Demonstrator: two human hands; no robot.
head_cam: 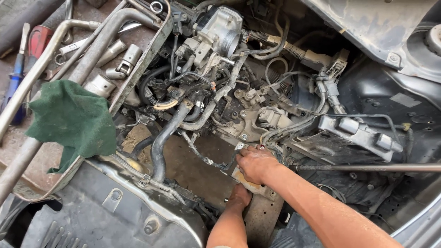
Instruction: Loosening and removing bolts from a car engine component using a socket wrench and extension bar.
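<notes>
**First:** Head view, looking down into a car's engine bay. Nearest us, what are the hands doing?

**Second:** The left hand [239, 198] is lowest, reaching down beside a rusty metal bracket [262, 216]. Its fingers are tucked under and out of sight, so I cannot tell whether it grips anything. The right hand [255, 164] sits just above it, fingers curled narrow and pressed down on the top end of that bracket, near a small silver clip [239, 146].

**First:** And the bracket itself?

**Second:** Low in the middle of the bay, running from the right hand down toward the bottom edge, between the two forearms.

**First:** What lies around them?

**Second:** Just left, a black rubber hose [161, 143] curves upward, with a thin cable [198, 154] between it and the hands. To the right, a long metal rod [367, 168] lies level, passing behind the right forearm. Above that sits a black box [349, 138] with wires.

**First:** Farther off?

**Second:** A green rag [71, 120] hangs over a metal tray [142, 64] on the left. Sockets [125, 61] and spanners lie in the tray, and a blue-handled screwdriver [16, 76] sits at the far left edge. At the top middle stands a grey metal throttle housing [219, 28], with a corrugated wire sleeve [280, 44] running right from it.
</notes>
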